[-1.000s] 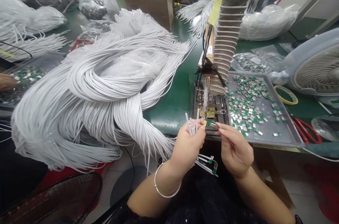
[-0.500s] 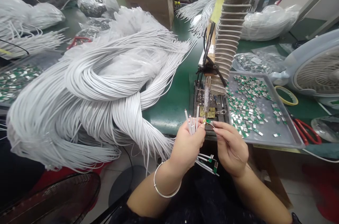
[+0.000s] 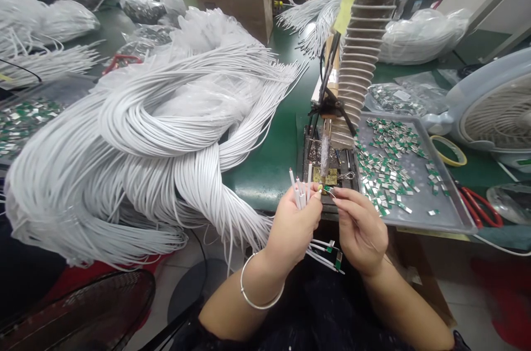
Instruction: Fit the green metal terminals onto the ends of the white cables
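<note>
Hanging below the left hand (image 3: 292, 224) in the head view, at least two finished boards (image 3: 339, 260), small and green, are seen at the ends of white cables; these pieces are judged to be done. One further green board (image 3: 327, 188) is positioned between the two hands, just below the soldering iron (image 3: 326, 155), and is judged to be part-way through joining; whether its joint is complete cannot be told. Much is judged to be left: many loose boards (image 3: 384, 138) are spread in the grey tray (image 3: 440, 219) to the right, and a large bundle of cables (image 3: 166, 135) is heaped on the green table (image 3: 249, 182) to the left.

The left hand is closed around several held cables (image 3: 297, 193), whose bare ends are pointed upward above the fist; its thumb and forefinger are brought together beside the board. The right hand (image 3: 363, 226) is nearly closed, and a thin wire (image 3: 331, 193) is pinched at its fingertips, with the tip directed toward the board. Whether the board is also gripped by the right fingers cannot be determined. Neither hand is found released.
</note>
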Tool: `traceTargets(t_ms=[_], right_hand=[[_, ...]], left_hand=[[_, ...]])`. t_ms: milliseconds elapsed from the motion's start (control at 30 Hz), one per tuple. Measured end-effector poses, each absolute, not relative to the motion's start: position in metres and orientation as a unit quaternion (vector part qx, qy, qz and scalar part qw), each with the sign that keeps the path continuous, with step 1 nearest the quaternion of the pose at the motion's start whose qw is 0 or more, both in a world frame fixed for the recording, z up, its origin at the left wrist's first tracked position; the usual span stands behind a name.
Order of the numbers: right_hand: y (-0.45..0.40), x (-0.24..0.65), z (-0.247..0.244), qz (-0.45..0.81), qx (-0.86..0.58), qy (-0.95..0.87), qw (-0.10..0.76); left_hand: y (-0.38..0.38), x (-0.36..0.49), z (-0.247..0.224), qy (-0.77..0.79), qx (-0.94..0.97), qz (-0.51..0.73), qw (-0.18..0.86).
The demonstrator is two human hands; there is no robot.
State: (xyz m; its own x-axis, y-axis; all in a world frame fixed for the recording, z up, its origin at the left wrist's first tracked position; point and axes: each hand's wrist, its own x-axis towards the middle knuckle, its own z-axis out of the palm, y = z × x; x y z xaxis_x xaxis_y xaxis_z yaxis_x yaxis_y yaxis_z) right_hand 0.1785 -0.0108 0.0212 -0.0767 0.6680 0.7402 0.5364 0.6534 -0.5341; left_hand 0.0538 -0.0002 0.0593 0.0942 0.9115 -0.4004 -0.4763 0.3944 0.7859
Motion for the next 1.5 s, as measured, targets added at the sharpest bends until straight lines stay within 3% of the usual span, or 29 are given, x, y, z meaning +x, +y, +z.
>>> traceTargets(t_ms=[1500], right_hand=[[-0.0107, 0.1749, 0.0239, 0.051, -0.422, -0.729, 0.537]], left_hand=[[-0.0018, 0.0538, 0.0616, 0.449, 0.246, 0.498, 0.700]])
